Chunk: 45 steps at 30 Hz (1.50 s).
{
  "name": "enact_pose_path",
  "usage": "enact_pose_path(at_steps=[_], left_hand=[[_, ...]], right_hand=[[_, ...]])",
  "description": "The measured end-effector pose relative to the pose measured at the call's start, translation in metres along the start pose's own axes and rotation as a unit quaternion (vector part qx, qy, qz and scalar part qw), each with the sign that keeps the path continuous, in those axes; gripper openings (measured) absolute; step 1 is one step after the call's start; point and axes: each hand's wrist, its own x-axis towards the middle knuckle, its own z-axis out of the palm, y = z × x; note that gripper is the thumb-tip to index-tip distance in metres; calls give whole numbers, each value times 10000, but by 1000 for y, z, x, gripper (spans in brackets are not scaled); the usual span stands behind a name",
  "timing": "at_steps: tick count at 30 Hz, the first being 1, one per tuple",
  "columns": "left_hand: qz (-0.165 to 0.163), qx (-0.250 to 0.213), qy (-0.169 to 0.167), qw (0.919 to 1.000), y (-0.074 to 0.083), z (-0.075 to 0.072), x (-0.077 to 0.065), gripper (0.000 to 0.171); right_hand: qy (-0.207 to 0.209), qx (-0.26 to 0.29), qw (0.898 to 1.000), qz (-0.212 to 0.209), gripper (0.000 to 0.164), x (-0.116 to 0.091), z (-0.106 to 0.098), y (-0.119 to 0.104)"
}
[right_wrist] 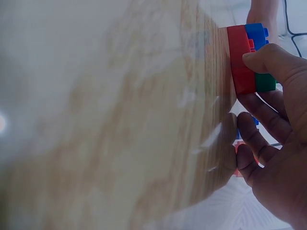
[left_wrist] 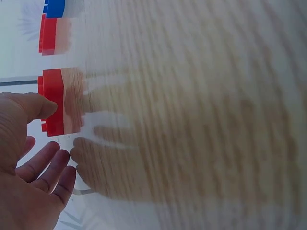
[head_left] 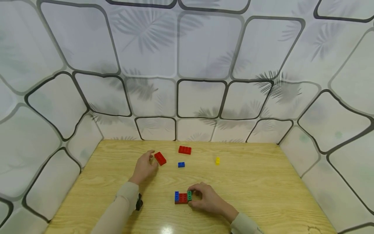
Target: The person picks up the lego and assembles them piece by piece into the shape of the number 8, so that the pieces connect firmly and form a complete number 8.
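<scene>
My left hand (head_left: 145, 167) is beside a tilted red building brick (head_left: 160, 158), its fingers loosely spread. In the left wrist view the thumb overlaps the red brick's side; whether it touches is hard to tell. With thumb and forefinger, my right hand (head_left: 208, 200) pinches the right end of a small brick assembly on the table. That assembly has a red brick (head_left: 182, 198) below, a blue brick (head_left: 176, 196) on its left end and a green brick (head_left: 189, 195) on its right. In the right wrist view the thumb covers part of the red brick.
Another red brick (head_left: 185, 149) lies near the back of the wooden table (head_left: 248, 182). In front of it is a small blue brick (head_left: 181, 164), and a small yellow brick (head_left: 217, 161) lies farther right. Patterned walls (head_left: 201, 97) border the table's back and sides.
</scene>
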Motion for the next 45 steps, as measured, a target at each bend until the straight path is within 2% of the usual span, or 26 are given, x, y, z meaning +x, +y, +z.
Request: enact_pose_path(at_steps=[9,21,33,45], left_hand=[[216,134,-60,9997,2,-2,7,57],[399,310,-353,9981,0,0,13,59],[709,617,-864,9918,-4,0,16,59],[701,731,-1094,9888,-1,-1,16,37]], right_hand=[[72,7,9998,-170,42,-2,1,0],[98,56,9999,-81,43,-2,2,-4],[36,146,9999,-30,41,-1,1,-2],[30,95,9999,-48,43,-1,1,-3]])
